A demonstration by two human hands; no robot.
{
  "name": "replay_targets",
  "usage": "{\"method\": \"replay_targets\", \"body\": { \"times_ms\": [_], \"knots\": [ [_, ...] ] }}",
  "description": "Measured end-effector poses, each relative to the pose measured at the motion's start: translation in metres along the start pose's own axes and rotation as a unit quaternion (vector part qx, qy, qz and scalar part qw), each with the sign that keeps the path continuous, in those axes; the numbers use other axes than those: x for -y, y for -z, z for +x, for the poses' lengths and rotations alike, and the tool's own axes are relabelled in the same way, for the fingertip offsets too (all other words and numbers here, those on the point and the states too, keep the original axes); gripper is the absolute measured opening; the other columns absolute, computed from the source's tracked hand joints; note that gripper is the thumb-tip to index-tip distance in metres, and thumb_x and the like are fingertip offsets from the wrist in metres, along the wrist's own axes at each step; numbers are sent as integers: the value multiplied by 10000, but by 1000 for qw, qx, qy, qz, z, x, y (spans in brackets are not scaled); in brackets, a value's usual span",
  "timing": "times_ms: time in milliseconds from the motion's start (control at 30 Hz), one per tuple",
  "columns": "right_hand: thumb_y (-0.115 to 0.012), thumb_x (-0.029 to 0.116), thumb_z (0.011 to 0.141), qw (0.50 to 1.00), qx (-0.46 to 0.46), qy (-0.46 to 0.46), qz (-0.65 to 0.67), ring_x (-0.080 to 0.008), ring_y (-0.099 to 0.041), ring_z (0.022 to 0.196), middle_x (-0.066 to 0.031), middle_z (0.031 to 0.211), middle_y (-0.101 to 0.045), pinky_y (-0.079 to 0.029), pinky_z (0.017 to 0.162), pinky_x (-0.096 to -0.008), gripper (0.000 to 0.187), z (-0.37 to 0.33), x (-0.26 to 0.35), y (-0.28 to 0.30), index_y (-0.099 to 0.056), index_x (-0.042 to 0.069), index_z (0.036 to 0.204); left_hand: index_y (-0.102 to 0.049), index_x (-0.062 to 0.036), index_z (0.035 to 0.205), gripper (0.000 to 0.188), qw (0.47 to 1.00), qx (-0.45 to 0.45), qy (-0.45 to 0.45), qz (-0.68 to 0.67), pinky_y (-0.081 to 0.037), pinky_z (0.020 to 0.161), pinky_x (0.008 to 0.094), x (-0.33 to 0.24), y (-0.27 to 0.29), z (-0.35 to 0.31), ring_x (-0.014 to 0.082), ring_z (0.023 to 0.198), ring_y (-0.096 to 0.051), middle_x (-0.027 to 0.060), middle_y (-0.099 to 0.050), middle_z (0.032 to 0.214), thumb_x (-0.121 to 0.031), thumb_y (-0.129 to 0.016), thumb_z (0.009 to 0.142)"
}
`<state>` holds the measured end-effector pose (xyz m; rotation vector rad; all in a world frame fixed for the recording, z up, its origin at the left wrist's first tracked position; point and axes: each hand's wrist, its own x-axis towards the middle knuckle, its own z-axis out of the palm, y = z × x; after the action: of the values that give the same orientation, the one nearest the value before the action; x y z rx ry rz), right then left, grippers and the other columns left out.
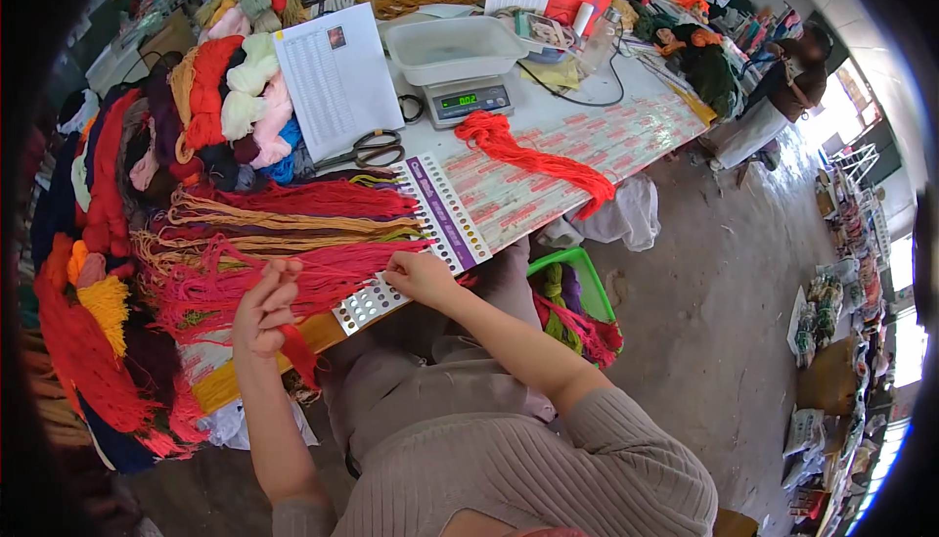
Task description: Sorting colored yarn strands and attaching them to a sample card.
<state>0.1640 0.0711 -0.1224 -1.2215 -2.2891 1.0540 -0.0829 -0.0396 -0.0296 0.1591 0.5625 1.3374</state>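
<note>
A long white card [445, 214] with a purple stripe and rows of punched holes lies along the table's near edge. Hanks of embroidery yarn [284, 200] in dark red, tan, pink and green run leftward from its holes. At the card's lower part my right hand [423, 279] is closed in a pinch where pink yarn [342, 265] meets the holes. My left hand [266, 310] is raised over the yarn with curled fingers. A red yarn bundle [299, 354] hangs from its palm beside the wrist.
Black scissors [367, 151] and a printed sheet [337, 82] lie beyond the yarn. A scale [469, 102] carries a white tub [455, 48]. An orange-red hank [538, 158] crosses the table. Heaped yarn [210, 97] fills the left. A green basket [592, 278] stands below; people work farther off.
</note>
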Motion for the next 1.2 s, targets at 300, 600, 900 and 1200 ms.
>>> {"method": "replay_targets", "body": {
  "times_ms": [300, 600, 900, 1200],
  "knots": [
    [-591, 221, 876, 975, 79, 33, 203, -85, -571, 677, -13, 729, -624, -442, 594, -244, 176, -1, -20, 2, -621, 50, 905, -576, -83, 838, 173, 831, -68, 49, 550, -353, 395, 245, 110, 20, 63, 85, 432, -455, 3, -536, 607, -222, -499, 907],
    [-443, 370, 915, 996, 71, -38, 29, -260, -627, 754, -39, 742, -655, -456, 654, -367, 309, -2, 2, 0, -602, 109, 872, -549, 40, 977, 187, 971, -158, -142, -105, -293, 366, 146, -102, 105, -34, 49, 508, -434, 7, -509, 681, -67, -554, 823],
    [-599, 189, 854, 988, -111, 97, 56, -247, -641, 702, -104, 779, -648, -490, 614, -321, 129, -36, 31, -14, -653, 83, 904, -566, -97, 1223, 585, 831, -232, -234, 448, -199, 1073, 336, 44, 37, -46, 183, 1220, -398, 62, -531, 1248, -526, -276, 949],
    [-534, 117, 911, 883, 79, -68, 458, -65, -502, 614, -11, 713, -559, -400, 558, -199, 136, -77, 64, -17, -587, -8, 893, -445, -25, 1290, 569, 995, 5, 25, 93, -464, 673, 292, 115, -4, -6, 155, 887, -554, 86, -569, 1110, -459, -263, 970]
  ]
}}
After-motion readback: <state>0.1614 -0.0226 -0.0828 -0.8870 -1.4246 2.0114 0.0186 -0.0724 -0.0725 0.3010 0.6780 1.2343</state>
